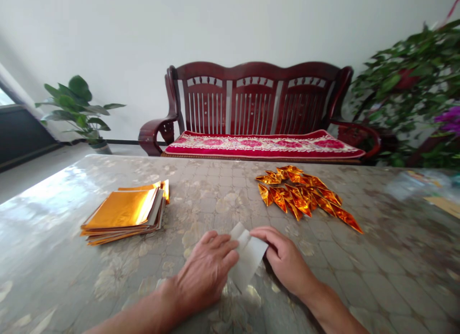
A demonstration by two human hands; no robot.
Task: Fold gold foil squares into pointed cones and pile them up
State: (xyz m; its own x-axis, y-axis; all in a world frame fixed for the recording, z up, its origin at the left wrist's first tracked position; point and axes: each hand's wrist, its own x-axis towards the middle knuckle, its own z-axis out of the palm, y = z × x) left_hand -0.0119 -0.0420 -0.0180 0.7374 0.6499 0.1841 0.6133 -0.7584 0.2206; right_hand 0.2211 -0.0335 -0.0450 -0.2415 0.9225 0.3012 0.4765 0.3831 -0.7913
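A sheet of paper (246, 255), pale side up, lies near the front middle of the table, turned at an angle with a crease near its far end. My left hand (206, 267) grips its left edge, fingers bent over the paper and back of the hand up. On the opposite edge, my right hand (285, 259) pinches the paper between thumb and fingers, some of them hidden. Left of the hands sits a stack of gold foil paper (124, 212), slightly uneven at the edges. Beyond my right hand lies a cluster of folded, pointed gold foil pieces (302, 192).
The table (212, 180) has a glossy, patterned cover. Clear plastic packaging (419, 185) and a tan flat piece (443, 207) lie at its right. Behind stands a dark red wooden bench (253, 101) with a floral cushion (266, 144). Plants (79, 109) flank it.
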